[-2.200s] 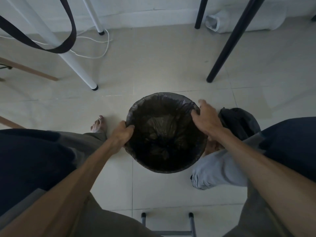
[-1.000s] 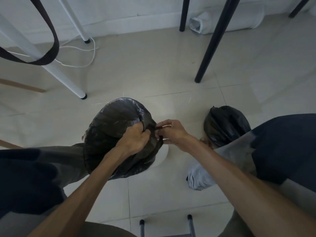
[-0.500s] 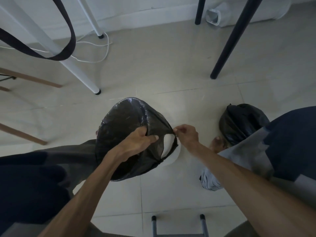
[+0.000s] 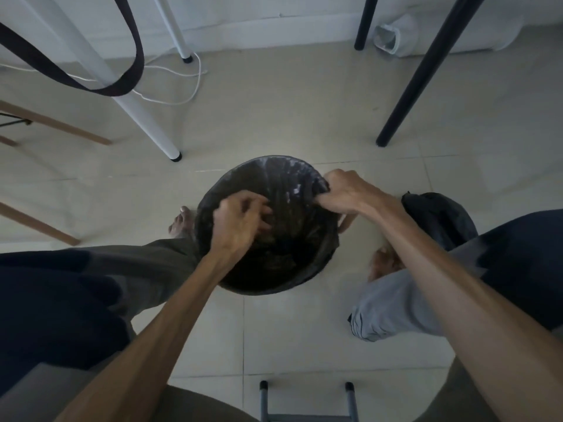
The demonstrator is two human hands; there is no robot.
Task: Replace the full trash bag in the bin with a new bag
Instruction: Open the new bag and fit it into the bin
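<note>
Fitting step in hand: the new black bag (image 4: 283, 190) sits open in the bin (image 4: 344, 222), which stands on the floor between my two legs; only a pale sliver of the bin itself shows below my right wrist. My right hand (image 4: 341, 193) has its grip closed on a gathered fold of the bag at the right side of the mouth, pinching the plastic where it bunches. My left hand (image 4: 240, 223) is over the left side of the opening with fingers curled and loosely spread; whether it holds any plastic I cannot tell, as the fingertips blend into the dark lining. The old full bag (image 4: 438, 217) lies on the floor just to the right of the bin, partly behind my right knee, so the removal looks done. Judgement: the task is near its end, with only the bag's edge left to settle. The next move calls for taking up the slack in that right-hand fold, probably twisting or tucking it so the edge hugs the bin's lip, while the left hand steadies the opposite side. Pull gently; thin plastic may tear.
</note>
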